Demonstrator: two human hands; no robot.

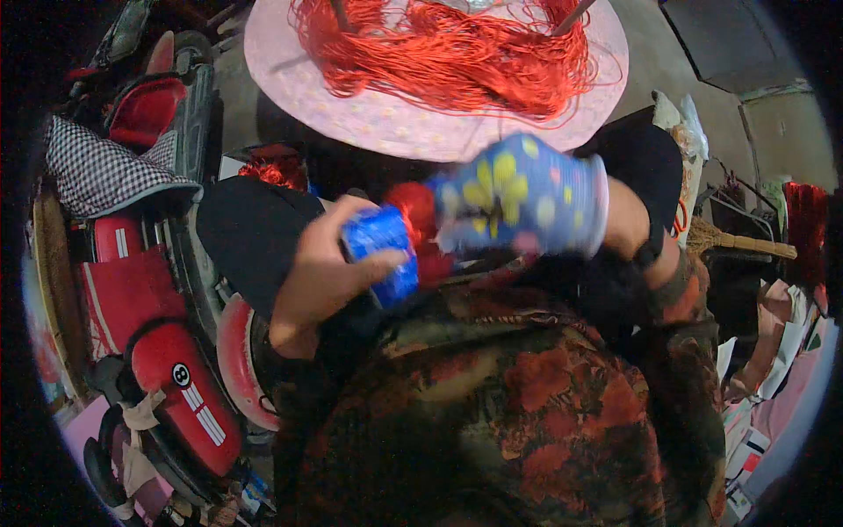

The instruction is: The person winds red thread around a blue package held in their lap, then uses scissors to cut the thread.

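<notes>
The likeliest trouble is a slip: the left hand [329, 259] has its fingers and thumb closed around the blue bundle [379, 255], and its shiny surface could slide if that grip eases. Held over the lap, it might then drop between the knees. The red bundle [416, 220] could snag or shed strands against the flowered mitt [514, 193], as the two sit so close; whether they touch is lost in the blur. The right hand [625, 218] goes into that mitt, so I cannot tell how its fingers stand, and the cloth may dull its feel. On the table [395, 128], the cord [452, 66] lies in loose loops that could tangle if knocked.

The blue bundle is short, chunky and glossy, tilted in the left hand in front of the body. The red bundle is just beside it, on the mitt's side, bright at the top and darker below. Blur hides whether the two are joined.
</notes>
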